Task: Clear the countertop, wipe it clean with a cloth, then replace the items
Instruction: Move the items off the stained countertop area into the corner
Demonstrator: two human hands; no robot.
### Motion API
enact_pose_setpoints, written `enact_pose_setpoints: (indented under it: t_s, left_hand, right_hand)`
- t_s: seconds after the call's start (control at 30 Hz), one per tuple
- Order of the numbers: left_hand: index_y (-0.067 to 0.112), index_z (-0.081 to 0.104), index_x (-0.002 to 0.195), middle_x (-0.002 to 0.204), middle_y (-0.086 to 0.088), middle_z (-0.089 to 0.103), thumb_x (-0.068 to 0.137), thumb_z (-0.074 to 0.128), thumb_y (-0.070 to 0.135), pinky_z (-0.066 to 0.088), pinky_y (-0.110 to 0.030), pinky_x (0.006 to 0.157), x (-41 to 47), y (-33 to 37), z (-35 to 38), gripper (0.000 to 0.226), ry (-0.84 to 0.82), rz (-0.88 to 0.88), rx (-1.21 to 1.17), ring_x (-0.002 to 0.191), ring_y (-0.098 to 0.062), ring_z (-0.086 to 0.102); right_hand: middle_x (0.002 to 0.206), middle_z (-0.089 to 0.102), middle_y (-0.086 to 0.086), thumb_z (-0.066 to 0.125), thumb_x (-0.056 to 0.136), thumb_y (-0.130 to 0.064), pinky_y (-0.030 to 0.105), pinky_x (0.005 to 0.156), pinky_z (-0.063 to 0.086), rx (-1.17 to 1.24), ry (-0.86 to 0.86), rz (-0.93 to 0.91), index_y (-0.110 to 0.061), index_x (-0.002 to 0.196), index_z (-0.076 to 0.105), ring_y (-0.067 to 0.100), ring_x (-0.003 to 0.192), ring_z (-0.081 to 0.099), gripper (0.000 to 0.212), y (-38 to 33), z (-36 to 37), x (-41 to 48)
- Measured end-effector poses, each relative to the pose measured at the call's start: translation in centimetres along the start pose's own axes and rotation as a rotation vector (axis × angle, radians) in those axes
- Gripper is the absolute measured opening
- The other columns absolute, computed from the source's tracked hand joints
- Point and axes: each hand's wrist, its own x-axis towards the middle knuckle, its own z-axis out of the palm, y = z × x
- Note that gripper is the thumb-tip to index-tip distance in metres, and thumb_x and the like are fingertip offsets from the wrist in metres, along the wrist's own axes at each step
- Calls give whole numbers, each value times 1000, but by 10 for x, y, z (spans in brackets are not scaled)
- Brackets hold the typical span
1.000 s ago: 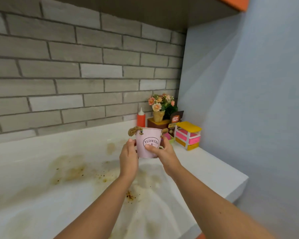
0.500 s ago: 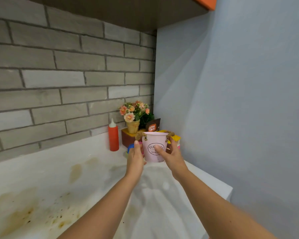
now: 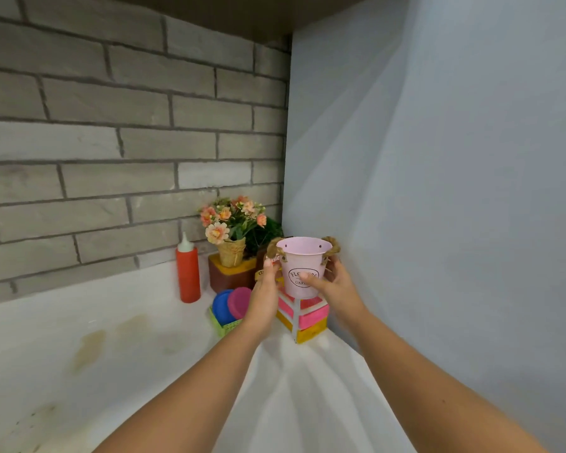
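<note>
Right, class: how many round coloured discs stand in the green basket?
2. A blue disc is at the left of the green basket; a pink disc is to its right, beside the left hand. Others may be hidden behind that hand.

The person's arms were uncovered: the left forearm (image 3: 193, 387) and the right forearm (image 3: 422, 387) showed no sleeve up to the bottom edge of the view. The left hand (image 3: 263, 297) and the right hand (image 3: 335, 289) were bare as well, with slim fingers (image 3: 309, 276) and short, plain nails. A small dark dot, like a mole, marked the right forearm.
</note>
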Motion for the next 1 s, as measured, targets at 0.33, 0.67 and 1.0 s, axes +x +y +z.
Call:
enact_pose_setpoints:
  t_s: [0.33, 0.67, 1.0]
  left_hand:
    - [45, 52, 119, 120, 4, 62, 94, 16, 59, 42, -39, 102, 43, -22, 32, 46, 79, -38, 57, 113, -19, 56]
    - [37, 47, 129, 116, 11, 57, 96, 19, 55, 47, -22, 81, 51, -31, 35, 47, 132, -32, 36, 96, -6, 55]
    - [21, 42, 139, 139, 0, 48, 96, 22, 53, 34, -32, 101, 42, -35, 16, 57, 290, -54, 77, 128, -20, 43]
  right_hand:
    - [122, 56, -4, 75, 74, -3, 15, 71, 54, -12, -89, 34, -20, 131, 40, 4, 103, 57, 69, 32, -32, 59]
    - [132, 54, 0, 77, 73, -7, 37, 95, 51, -25, -132, 35, -27, 131, 40, 16, 117, 54, 72, 45, -30, 78]
    - [155, 23, 2, 74, 79, -20, 45, 111, 33, -109, 10, 149, -22, 149, 18, 23, 141, 26, 90, 38, -28, 61]
